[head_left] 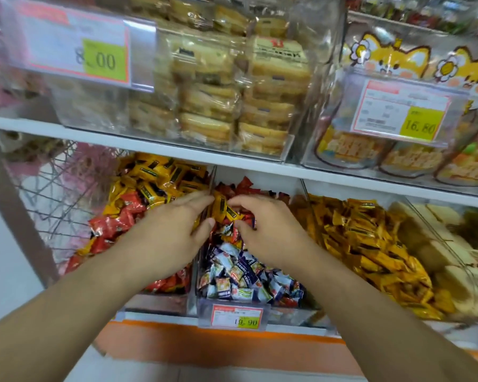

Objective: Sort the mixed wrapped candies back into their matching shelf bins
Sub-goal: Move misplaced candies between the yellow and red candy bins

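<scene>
— Well, both hands are over the middle bin [202, 301], and that's where the trouble could start

— What are they holding?

— The left hand [171, 238] and the right hand [265, 230] meet on a little bunch of yellow candies [223, 208]. Fingers and thumbs of both curl in and pinch the wrappers from either side, so neither hand is loose and neither is an empty fist

— Those yellow ones don't belong there, do they?

— I'd say not. Just below the grip lie the blue-and-white candies [240, 274], with some red ones behind it. To the left of the grip, past the clear divider [210, 183], the left bin [160, 300] has yellow candies at the back and red candies [113, 221] in front, so it's mixed too. Well to the right of the grip sits another heap of gold wrappers [370, 244]

— So what goes wrong?

— Two things, I reckon. The wrappers look slick and the bunch is pinched by its edges; one could slip out and drop straight back into the pile under the grip. And there are two yellowish heaps, one on each side. From where I stand I can't tell which print matches, so the bunch could easily land in the wrong one

— And the divider?

— It's right beside the left fingertips [209, 198]. Carry the bunch across too low and it catches the edge
</scene>
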`<state>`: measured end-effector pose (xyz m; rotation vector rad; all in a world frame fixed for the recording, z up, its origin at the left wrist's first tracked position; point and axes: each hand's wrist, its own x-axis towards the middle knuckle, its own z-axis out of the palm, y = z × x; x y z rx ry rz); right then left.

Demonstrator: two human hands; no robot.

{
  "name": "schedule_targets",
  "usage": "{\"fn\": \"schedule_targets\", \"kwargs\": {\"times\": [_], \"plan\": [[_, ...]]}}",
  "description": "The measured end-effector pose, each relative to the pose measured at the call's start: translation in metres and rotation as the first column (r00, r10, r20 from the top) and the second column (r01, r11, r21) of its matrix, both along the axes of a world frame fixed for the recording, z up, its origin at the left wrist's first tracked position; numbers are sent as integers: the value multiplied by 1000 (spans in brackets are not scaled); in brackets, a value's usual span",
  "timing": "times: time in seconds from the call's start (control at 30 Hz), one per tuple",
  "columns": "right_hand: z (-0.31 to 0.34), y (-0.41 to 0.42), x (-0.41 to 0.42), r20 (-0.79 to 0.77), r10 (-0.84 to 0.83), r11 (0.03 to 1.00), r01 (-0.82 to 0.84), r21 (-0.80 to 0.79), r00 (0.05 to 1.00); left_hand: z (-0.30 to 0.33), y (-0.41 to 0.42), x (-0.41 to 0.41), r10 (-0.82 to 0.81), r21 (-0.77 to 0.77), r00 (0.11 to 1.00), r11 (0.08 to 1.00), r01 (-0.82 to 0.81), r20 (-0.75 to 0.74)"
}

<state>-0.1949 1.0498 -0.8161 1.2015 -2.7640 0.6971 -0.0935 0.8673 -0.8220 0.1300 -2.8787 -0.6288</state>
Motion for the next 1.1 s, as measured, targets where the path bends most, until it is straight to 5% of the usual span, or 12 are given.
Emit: {"fn": "schedule_targets", "kwargs": {"times": [0.17, 0.57, 0.8, 1.1], "plan": [[-14, -14, -13, 11, -88, 992, 87, 88, 996, -4, -3, 1, -3, 36, 1000, 999, 4, -9], [-13, -26, -13, 241, -127, 986, 148, -73, 962, -2, 1, 2, -3, 70, 999, 998, 5, -32], [-13, -27, -16, 216, -101, 994, 89, 65, 971, -2, 4, 2, 7, 68, 1000, 998, -5, -28], [-17, -15, -13, 146, -94, 986, 112, -122, 985, 0, 4, 1, 6, 53, 999, 999, -4, -35]]}}
